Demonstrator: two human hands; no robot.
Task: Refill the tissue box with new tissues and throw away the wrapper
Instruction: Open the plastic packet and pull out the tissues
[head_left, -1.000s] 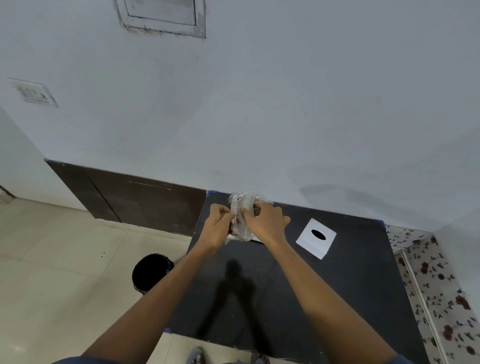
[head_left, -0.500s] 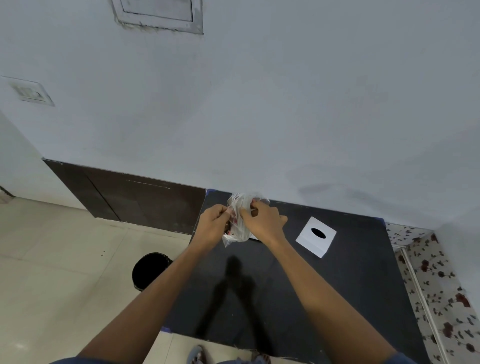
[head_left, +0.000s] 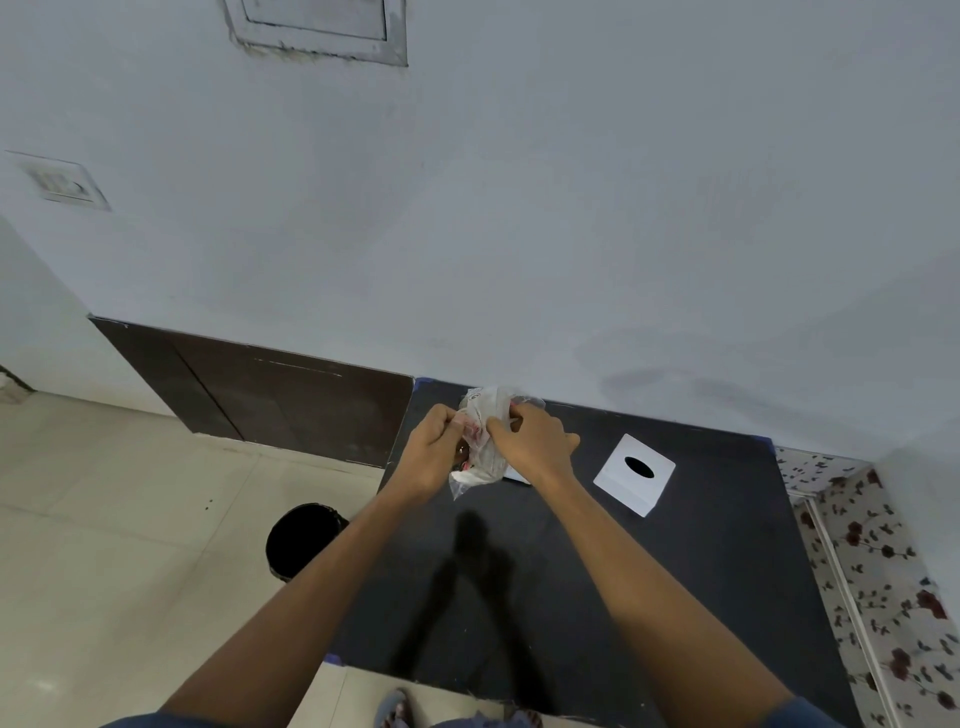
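While both arms reach over the black surface (head_left: 675, 597), the left hand (head_left: 428, 457) and right hand (head_left: 535, 444) each pinch the crumpled clear wrapper (head_left: 480, 441) held between them above it; the white tissue box (head_left: 635, 474) sits just right, and a black bin (head_left: 301, 540) stands on the floor at left.

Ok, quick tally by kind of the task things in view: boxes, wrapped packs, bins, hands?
Tissue box: 1, white, on the black table
Plastic-wrapped tissue pack: 1, held by the left hand and right hand
Black bin: 1, on the floor
Hands: 2
Total: 5
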